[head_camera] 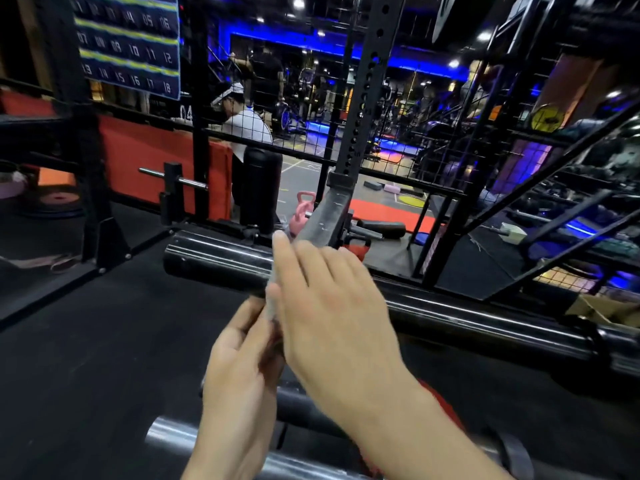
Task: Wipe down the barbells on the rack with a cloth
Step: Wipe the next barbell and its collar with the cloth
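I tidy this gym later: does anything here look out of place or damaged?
Nothing looks damaged. The pink kettlebell and a grey block lie loose on the floor behind the rack. The cloth between both hands is too blurred to judge.

pretty dim gym overall, blue LED strips (346,51) glowing at 12 o'clock, small ceiling spots (298,2) blown out, white streaks of glare caught on the barbell sleeve (218,259), both hands smeared by motion blur, straight lines bent at the edges
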Demonstrator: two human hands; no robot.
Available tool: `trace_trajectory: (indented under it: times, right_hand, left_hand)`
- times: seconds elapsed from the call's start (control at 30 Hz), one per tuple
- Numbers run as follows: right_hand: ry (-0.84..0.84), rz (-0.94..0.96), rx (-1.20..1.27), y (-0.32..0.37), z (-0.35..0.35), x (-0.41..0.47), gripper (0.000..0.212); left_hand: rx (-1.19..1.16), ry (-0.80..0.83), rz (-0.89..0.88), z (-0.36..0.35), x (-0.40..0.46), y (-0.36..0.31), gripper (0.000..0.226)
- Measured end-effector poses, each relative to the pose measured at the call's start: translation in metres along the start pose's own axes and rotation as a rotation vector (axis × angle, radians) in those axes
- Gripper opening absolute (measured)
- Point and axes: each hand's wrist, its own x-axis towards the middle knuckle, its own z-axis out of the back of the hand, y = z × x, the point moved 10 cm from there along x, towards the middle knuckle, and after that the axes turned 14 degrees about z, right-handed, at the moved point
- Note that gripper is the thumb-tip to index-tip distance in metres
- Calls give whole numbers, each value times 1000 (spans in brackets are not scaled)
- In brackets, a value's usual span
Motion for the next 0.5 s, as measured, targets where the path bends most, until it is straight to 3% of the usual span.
trace_trajectory:
  times: [0.1,0.27,0.37,0.5]
  right_hand:
    - [8,-10,45,-25,9,-30,52]
    - [-15,-238,-30,-83,27,-92,51]
    - [-16,-228,-41,-66,23,-76,55]
    - [-33,-68,-8,-4,4,-3,55]
  left_hand:
    - [-86,46,-24,0,2,-4,3]
    - [4,-10,-10,0,-1,0,26]
    - [21,-81,-28,4,0,0,10]
    - [-14,-53,5,3,-3,0,21]
